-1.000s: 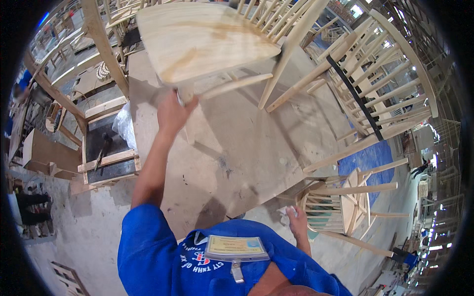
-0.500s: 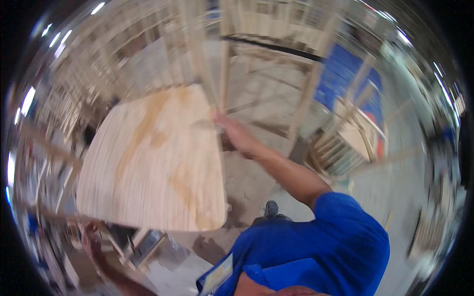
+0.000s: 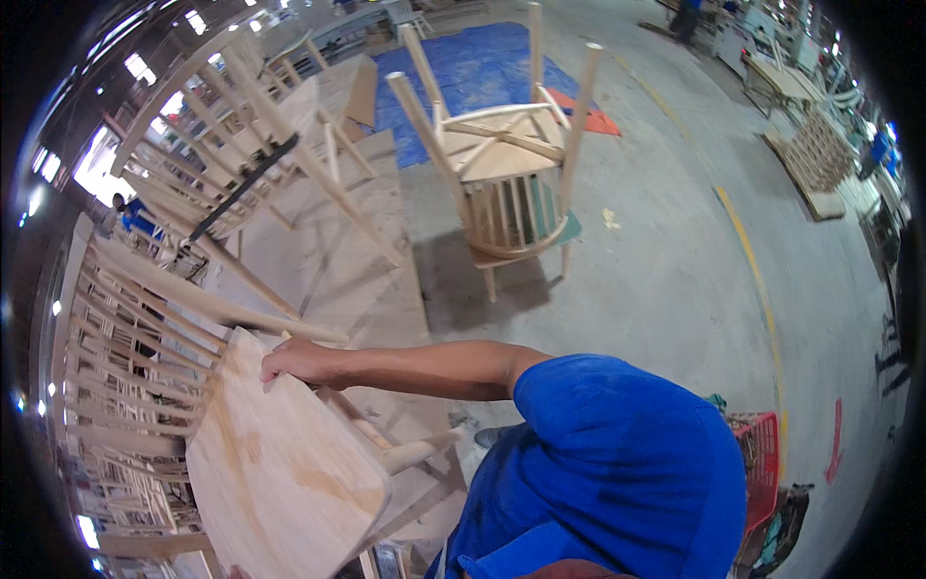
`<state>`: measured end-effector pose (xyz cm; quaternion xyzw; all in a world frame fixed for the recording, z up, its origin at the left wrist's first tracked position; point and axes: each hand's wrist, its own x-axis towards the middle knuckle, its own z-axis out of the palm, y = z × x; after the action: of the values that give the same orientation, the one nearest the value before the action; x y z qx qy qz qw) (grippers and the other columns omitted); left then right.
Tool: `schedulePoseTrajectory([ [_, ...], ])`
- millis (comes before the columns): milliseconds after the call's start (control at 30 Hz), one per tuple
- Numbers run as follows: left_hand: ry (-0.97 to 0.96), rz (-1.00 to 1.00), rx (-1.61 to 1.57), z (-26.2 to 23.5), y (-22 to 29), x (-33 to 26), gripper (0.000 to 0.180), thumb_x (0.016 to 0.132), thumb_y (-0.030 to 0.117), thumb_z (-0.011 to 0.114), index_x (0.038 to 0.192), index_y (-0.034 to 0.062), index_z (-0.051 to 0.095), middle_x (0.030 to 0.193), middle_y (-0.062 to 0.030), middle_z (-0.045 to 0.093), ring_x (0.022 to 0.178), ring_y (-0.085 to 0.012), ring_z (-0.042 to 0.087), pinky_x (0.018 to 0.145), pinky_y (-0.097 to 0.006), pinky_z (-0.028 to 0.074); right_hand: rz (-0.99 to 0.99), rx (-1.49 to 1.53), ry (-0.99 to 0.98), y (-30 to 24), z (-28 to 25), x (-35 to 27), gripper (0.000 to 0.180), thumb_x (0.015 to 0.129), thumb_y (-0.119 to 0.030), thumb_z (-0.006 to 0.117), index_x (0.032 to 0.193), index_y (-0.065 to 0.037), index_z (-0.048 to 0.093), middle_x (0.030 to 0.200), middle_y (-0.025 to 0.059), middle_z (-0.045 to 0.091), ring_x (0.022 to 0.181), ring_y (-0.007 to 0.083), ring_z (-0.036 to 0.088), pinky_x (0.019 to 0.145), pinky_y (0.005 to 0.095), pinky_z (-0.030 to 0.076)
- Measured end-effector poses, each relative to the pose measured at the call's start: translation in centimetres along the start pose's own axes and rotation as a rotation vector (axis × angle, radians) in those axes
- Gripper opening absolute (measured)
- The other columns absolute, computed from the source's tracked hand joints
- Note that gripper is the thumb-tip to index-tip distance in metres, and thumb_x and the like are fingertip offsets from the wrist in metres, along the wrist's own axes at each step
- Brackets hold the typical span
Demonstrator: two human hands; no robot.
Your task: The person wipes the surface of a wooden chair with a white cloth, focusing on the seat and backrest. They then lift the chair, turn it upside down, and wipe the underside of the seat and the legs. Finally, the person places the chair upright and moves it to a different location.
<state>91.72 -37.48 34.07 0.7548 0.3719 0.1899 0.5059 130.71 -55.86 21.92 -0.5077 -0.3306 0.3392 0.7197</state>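
Observation:
A bare wooden chair with a spindle back is at the lower left. Its pale seat (image 3: 280, 454) has darker streaks across it, and the spindles (image 3: 145, 362) rise on the left. My right hand (image 3: 304, 362) is closed over the seat's edge near the back, fingers on top, with my arm stretched out to the left. Below the seat a turned leg (image 3: 424, 451) sticks out toward me. My left hand cannot be made out; the seat fills the place where it was seen before.
Another spindle-back chair (image 3: 260, 116) with a dark strap (image 3: 241, 188) stands beyond. An upside-down chair (image 3: 502, 154) rests on another seat ahead, near a blue sheet (image 3: 473, 72). A red crate (image 3: 757, 463) is at my right. A yellow line (image 3: 748, 261) crosses the floor.
My view has swung to the right, so the chair appears lower and further left. My right hand stays on the seat's edge. My left hand has gone out of sight.

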Motion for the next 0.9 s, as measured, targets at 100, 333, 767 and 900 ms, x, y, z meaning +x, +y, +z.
schedulePoseTrajectory([
  [100,-0.040,0.008,0.062,4.3,0.4,-5.6,0.066,0.104,0.055,0.046,0.131,-0.0038,0.059,0.120,-0.0127,0.067,0.110,-0.0213,0.062,0.096,-0.036,0.048,-0.205,0.075,-0.029,0.5,-3.0,-7.6,0.021,0.084,-0.023,0.067,0.079,-0.003,0.068,0.078,0.0020,0.063,0.074,0.0131,0.056,0.070,0.0316,0.045],
  [333,-0.324,0.123,0.142,15.6,4.4,-13.8,0.063,0.104,0.052,0.049,0.128,-0.0050,0.061,0.117,-0.0135,0.068,0.105,-0.0210,0.064,0.092,-0.035,0.050,-0.845,-0.643,0.085,0.7,-17.3,-27.2,0.019,0.088,-0.022,0.067,0.090,-0.004,0.068,0.087,0.0120,0.069,0.086,0.0323,0.066,0.076,0.0401,0.051],
  [767,-0.850,0.401,0.006,51.5,3.7,-20.7,0.049,0.106,0.042,0.054,0.098,-0.0057,0.064,0.089,-0.0065,0.068,0.079,-0.0132,0.059,0.072,-0.028,0.047,0.050,-0.260,1.072,-3.1,-31.2,-77.1,0.024,0.086,-0.026,0.074,0.094,-0.004,0.070,0.081,0.0005,0.065,0.075,0.0122,0.057,0.067,0.0339,0.048],
  [900,-1.063,0.331,-0.060,67.0,1.5,-26.4,0.044,0.106,0.036,0.055,0.086,-0.0028,0.061,0.073,0.0008,0.056,0.065,-0.0110,0.049,0.060,-0.028,0.041,0.322,-0.850,1.184,-2.6,-34.4,-92.2,0.053,0.085,-0.052,0.074,0.100,-0.001,0.070,0.086,0.0120,0.070,0.081,0.0200,0.065,0.073,0.0390,0.050],
])
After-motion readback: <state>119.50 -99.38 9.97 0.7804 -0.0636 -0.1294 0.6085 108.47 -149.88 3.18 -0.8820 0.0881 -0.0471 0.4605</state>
